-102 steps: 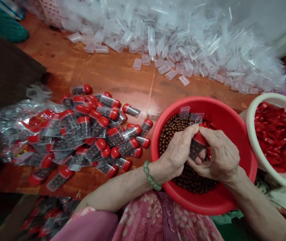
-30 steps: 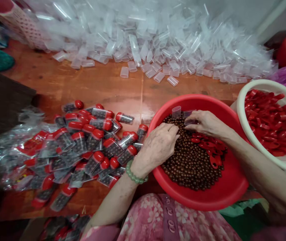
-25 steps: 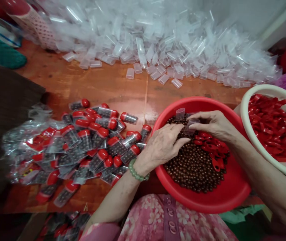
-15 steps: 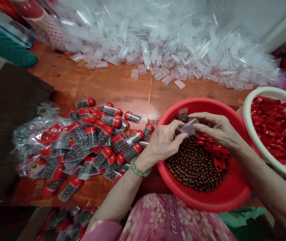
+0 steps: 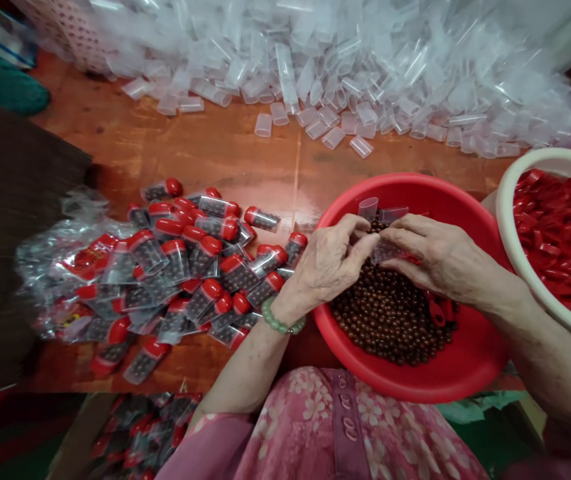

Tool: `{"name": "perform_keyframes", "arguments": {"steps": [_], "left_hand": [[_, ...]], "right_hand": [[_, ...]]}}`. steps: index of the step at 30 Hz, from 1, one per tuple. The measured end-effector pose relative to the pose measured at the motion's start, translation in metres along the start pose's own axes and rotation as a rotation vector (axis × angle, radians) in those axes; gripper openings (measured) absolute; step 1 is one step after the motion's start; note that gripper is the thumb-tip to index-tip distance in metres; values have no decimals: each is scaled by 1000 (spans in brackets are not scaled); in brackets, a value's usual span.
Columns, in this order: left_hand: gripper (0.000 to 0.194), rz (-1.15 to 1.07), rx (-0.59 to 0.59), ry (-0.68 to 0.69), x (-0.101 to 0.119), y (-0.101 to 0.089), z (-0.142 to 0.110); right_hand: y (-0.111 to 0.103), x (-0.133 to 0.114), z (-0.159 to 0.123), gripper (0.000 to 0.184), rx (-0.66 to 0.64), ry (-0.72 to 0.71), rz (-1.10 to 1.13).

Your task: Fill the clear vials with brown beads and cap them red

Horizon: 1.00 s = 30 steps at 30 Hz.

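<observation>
Clear tube [image 5: 384, 252], grasped by the right hand [image 5: 438, 253] over beads [image 5: 390, 323] toward eleven o'clock in the red bowl [image 5: 475, 353], is apparently being filled, the grip of the left hand [image 5: 328, 261] indeterminable; next probably comes steadying its mouth.

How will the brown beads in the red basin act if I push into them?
The beads will probably roll and shift apart, since they look round and lie loose in a heap. Their glossy surface suggests they may be slippery to pinch. A gentle push likely won't spill them, as the basin's raised wall surrounds the heap.
</observation>
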State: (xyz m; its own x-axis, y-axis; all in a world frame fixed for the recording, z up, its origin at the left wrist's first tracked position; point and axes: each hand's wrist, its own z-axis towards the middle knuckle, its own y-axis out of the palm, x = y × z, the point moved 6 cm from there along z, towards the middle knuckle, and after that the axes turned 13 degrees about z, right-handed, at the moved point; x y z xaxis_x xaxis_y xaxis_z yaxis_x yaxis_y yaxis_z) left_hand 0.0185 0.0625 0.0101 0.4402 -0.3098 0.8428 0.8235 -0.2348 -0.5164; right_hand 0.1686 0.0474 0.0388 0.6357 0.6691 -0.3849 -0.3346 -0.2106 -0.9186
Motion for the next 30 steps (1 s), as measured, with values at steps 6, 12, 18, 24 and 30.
{"name": "perform_keyframes", "arguments": {"steps": [6,12,18,24,30], "left_hand": [[29,-320,172,-67,-19,-3,-3],[30,-406,183,-56,-21,-4,-3],[31,-431,188,-94,-21,-7,-3],[37,-490,182,-128,-22,-8,-4],[34,-394,64,-38,-19,-5,-3]], "right_hand": [[35,36,-2,21,-320,211,-100],[60,30,10,13,-419,189,31],[70,28,16,13,-178,112,408],[50,24,15,35,-14,152,738],[31,20,11,36,14,170,828]]}}
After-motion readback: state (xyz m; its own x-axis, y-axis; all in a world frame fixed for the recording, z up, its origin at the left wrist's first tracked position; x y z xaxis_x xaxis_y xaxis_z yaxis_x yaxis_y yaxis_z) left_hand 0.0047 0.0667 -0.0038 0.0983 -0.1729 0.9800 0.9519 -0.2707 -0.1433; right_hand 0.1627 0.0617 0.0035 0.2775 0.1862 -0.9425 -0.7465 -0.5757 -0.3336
